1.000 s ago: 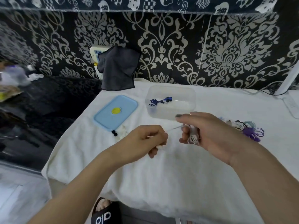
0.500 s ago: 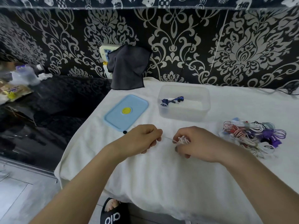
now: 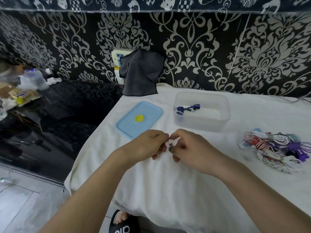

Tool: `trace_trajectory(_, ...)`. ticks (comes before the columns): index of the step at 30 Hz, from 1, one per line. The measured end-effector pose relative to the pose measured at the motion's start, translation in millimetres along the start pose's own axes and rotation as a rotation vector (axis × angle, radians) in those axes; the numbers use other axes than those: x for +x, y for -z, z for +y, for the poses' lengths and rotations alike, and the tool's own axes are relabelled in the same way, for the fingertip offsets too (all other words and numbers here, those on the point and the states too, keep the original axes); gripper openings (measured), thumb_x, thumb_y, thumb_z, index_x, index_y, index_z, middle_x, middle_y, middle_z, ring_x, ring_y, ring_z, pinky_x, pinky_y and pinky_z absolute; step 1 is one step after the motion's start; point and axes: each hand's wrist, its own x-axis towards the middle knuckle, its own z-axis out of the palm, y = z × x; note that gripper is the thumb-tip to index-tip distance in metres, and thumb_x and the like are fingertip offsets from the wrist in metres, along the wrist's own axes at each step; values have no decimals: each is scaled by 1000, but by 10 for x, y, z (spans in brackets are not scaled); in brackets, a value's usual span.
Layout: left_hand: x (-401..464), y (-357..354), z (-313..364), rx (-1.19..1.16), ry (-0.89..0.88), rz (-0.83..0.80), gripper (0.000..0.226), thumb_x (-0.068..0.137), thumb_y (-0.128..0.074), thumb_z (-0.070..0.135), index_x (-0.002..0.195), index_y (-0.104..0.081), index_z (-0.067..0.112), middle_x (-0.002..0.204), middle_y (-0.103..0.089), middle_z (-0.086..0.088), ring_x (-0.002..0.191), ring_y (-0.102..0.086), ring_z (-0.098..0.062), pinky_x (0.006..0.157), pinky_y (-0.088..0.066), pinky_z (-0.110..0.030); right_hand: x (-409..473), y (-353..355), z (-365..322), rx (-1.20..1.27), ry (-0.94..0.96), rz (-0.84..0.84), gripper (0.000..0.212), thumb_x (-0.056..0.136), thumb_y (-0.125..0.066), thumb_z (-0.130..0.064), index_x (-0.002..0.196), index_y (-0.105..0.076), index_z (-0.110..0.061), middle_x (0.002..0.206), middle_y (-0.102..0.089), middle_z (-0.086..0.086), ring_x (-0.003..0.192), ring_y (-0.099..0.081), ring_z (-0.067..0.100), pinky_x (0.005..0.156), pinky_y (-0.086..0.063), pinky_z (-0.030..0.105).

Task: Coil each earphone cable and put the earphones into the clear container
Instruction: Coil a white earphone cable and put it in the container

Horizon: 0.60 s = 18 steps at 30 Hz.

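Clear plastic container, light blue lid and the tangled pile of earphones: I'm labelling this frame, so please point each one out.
Clear plastic container (image 3: 225, 105), head view: its bare right wall.
Light blue lid (image 3: 148, 113), head view: its flat top beside the yellow disc.
Tangled pile of earphones (image 3: 276, 146), head view: middle of the heap.

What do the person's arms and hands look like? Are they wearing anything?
Both forearms are bare, with no sleeves, watch or bracelets showing. The left hand wears no gloves or rings that can be seen. The right hand has dark polish on the thumbnail. Below the table edge, one foot wears a black slide sandal with white letters.
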Motion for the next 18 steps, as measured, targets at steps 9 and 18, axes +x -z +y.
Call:
trace_trajectory(9, -93, 352, -259, 456, -33, 317, 18, 97, -47, 15, 97, -63, 9, 89, -69, -9, 76, -63, -28, 66, -52, -38, 22, 2, -17, 33, -48, 19, 9, 91, -59, -17, 92, -64, -25, 75, -73, -10, 56, -58, 6, 61, -53, 30)
trace_trajectory(18, -102, 340, -419, 536, -114, 190, 13, 85, -68, 15, 94, -63, 23, 86, -63, 6, 60, -48, -4, 58, -42, -14, 21, -31, -31, -4, -35, 14, 9, 91, -60, -23, 96, -65, -29, 74, -71, -13, 59, -57, 0, 60, -51, 26)
